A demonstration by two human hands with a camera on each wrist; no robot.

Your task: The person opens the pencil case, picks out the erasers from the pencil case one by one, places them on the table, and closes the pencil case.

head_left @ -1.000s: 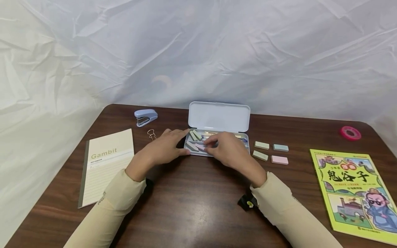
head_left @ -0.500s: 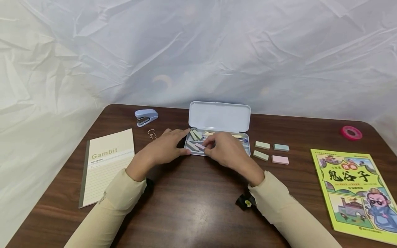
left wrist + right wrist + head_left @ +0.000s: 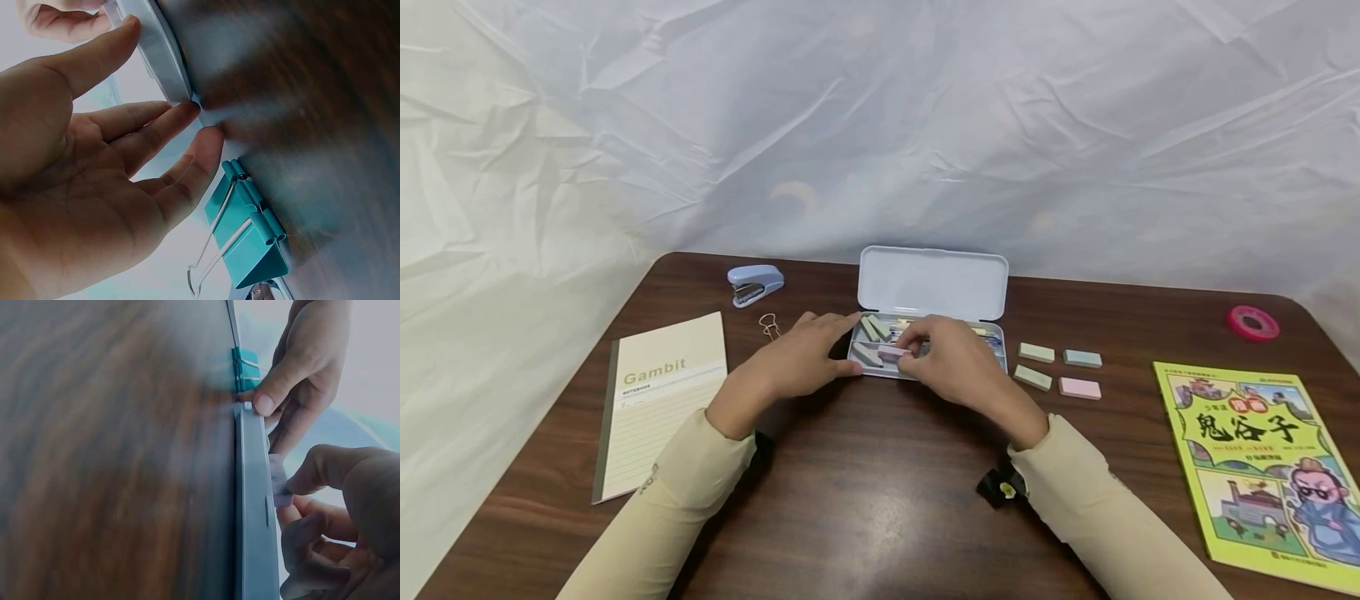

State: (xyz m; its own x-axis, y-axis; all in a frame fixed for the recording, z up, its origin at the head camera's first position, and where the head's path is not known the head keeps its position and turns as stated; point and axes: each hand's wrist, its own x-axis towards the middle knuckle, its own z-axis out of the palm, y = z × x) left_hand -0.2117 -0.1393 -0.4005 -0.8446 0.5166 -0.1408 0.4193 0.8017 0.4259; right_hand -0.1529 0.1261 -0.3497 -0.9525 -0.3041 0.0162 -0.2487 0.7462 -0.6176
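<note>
A pale pencil case [image 3: 932, 283] lies with its lid raised at the table's far middle. My right hand [image 3: 958, 362] pinches a lilac eraser [image 3: 890, 352] between thumb and finger, in the front compartment; the right wrist view shows this eraser [image 3: 281, 484] standing above the case wall. My left hand [image 3: 797, 354] spans the case's left end, thumb at the front corner and forefinger at the back one, fingers extended. Two green erasers [image 3: 876, 327] lean in the back left compartment. A whitish eraser [image 3: 867, 356] lies left of the lilac one. Pens [image 3: 988, 337] fill the back right, partly hidden by my right hand.
Several pastel erasers [image 3: 1078, 388] lie right of the case. A teal binder clip [image 3: 247, 231] stands beside my left hand. Around them are a blue stapler [image 3: 756, 285], a notebook [image 3: 662, 408], a comic book [image 3: 1258, 467] and a roll of pink tape [image 3: 1252, 323].
The lilac eraser has turned from slanted to nearly in line with the case's front edge, and shifted slightly right with my right hand. My left hand keeps its place.
</note>
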